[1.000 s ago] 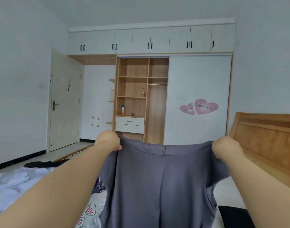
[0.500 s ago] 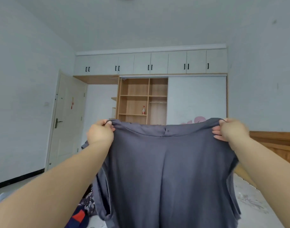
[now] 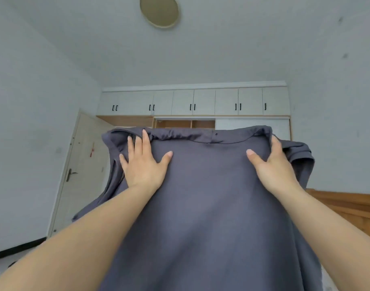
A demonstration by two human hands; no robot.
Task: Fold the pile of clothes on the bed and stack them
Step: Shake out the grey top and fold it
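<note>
A grey shirt (image 3: 209,196) is held up in front of me, collar edge at the top, and its body hangs down out of the frame. My left hand (image 3: 143,164) lies flat on the cloth near the left shoulder, fingers straight and spread. At the right shoulder my right hand (image 3: 272,166) grips the cloth, thumb on the front and fingers wrapped over the folded edge. A sleeve bunches out to the right of that hand. The bed and the pile of clothes are hidden behind the shirt.
A white wardrobe (image 3: 200,101) with upper cabinets fills the far wall. A closed door (image 3: 81,164) stands to the left, and the wooden headboard (image 3: 347,204) shows at the right. A round lamp (image 3: 159,11) is on the ceiling.
My view has tilted up toward the ceiling. The shirt has come higher and closer. My left hand has gone from pinching the shoulder to lying flat on the cloth.
</note>
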